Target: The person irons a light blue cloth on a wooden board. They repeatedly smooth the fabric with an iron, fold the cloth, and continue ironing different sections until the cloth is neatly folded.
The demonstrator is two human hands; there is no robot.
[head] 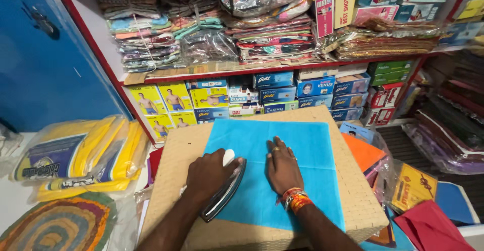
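Holding the handle of a dark clothes iron [225,189], the left hand [209,173] has its fingers wrapped tight around it. The iron sits on the left part of a blue cloth [312,150]. The cloth lies spread out on a tan woven board [360,200]. The right hand [282,168] lies flat on the cloth just beside the iron, fingers apart and holding nothing. Orange and red threads are on its wrist. Yellow bags [96,150] lie to the left.
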